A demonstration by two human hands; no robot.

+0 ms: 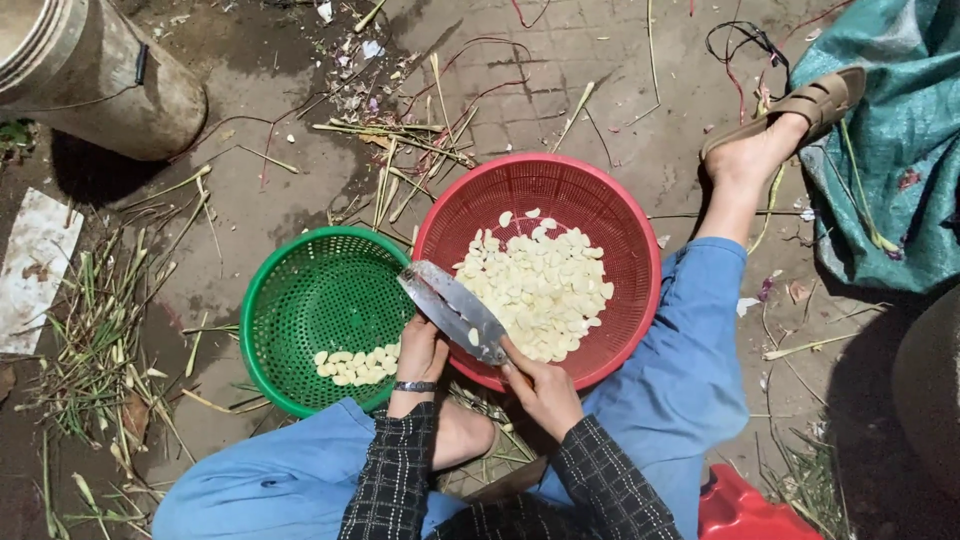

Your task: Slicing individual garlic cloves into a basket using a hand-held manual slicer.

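Right hand grips the cleaver by its handle over the red basket's near rim; left hand, beside the blade, pinches something unclear; green basket adjoins the red basket's left side.

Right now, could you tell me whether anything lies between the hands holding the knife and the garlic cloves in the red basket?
Nothing visible does. The knife, held by the left hand and right hand, lies across the red basket rim, with the peeled cloves uncovered beside the blade.
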